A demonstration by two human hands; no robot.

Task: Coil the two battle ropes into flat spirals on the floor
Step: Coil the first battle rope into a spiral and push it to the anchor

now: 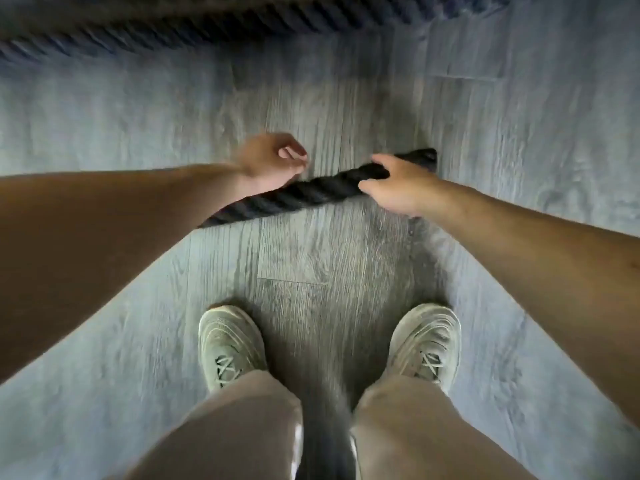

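Rope (311, 195) is what we have in hand, a thick black battle rope of twisted strands, its capped end (420, 155) poking out past our right hand (398, 192); that hand is clamped over the rope near the end, fingers wrapped on top. Our left hand (270, 164) sits just beside the rope with its fingers loosely curled and thumb near fingertip; blur hides whether it touches the strands, so we cannot tell if it grips anything. The held length slants down to our left and vanishes behind the left forearm; a second stretch of rope (207, 29) lies across the far floor, blurred, well apart from our hands.

We judge the spiral not yet begun, since no coil shows anywhere; what could go wrong starts there. Such a rope looks heavy and stiff, and its twist may fight a tight first turn, so the centre could spring open if we let go too soon; with only one hand surely clamped, the end might roll or kick sideways. The floor (311, 292) is smooth grey wood-grain plank, likely slick, so early turns may slide rather than stay; our shoes (232, 344) stand near the working spot, and a loop could catch a toe. The far stretch could tangle with ours if we drag carelessly.
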